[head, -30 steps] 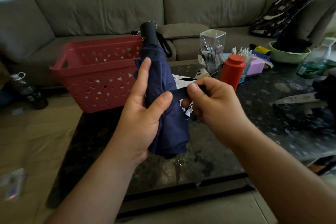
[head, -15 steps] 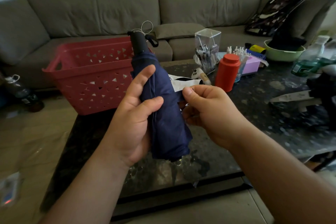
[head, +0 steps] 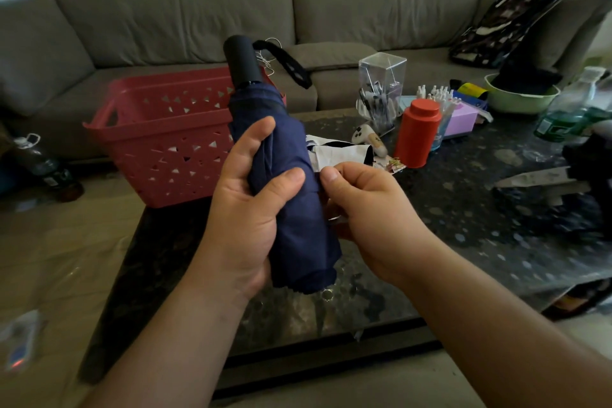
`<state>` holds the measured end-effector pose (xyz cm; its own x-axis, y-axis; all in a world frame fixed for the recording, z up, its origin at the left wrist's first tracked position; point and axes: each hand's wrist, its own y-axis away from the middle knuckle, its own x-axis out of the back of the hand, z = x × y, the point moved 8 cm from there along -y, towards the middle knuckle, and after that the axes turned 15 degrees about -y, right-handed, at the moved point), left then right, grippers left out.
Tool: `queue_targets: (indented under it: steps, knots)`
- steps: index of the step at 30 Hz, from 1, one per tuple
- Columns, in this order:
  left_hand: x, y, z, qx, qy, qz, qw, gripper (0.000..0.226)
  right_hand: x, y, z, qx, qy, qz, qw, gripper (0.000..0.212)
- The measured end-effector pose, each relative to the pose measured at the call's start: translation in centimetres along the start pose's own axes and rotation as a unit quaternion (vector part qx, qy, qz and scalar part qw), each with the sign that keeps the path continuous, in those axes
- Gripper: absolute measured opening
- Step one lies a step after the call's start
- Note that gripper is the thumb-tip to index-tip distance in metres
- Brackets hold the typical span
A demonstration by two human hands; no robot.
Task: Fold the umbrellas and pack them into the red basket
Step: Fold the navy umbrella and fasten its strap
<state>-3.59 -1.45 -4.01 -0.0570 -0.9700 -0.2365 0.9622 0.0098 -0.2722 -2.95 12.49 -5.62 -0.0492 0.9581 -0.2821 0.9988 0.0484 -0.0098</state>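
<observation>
The left hand (head: 245, 205) wraps around the folded navy umbrella (head: 291, 195), thumb across its front, holding it nearly upright above the dark table (head: 463, 209). The right hand (head: 367, 209) pinches the fabric at the umbrella's right side, fingers curled. The black handle (head: 241, 60) points up, beside the red basket (head: 165, 139) behind.

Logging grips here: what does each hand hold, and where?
Left hand grips the folded navy fabric umbrella around its middle; right hand pinches at its side, likely the strap.
</observation>
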Motion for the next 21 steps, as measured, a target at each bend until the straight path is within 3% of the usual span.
queue_targets:
  steps: [10,17,21]
  knots:
    - [-0.7,0.1,-1.3,0.047,-0.013,-0.043,0.998,0.051,-0.2,-0.3,2.4,-0.108,-0.123,-0.001,0.987,0.03]
    - [-1.2,0.1,-2.1,0.09,-0.015,-0.04,0.995,0.047,-0.5,-0.5,1.8,-0.076,-0.204,-0.009,0.976,0.031]
    - [-1.5,0.3,-1.7,0.052,-0.068,-0.042,0.995,0.047,-1.3,-0.2,1.4,-0.066,-0.2,-0.026,0.977,0.033]
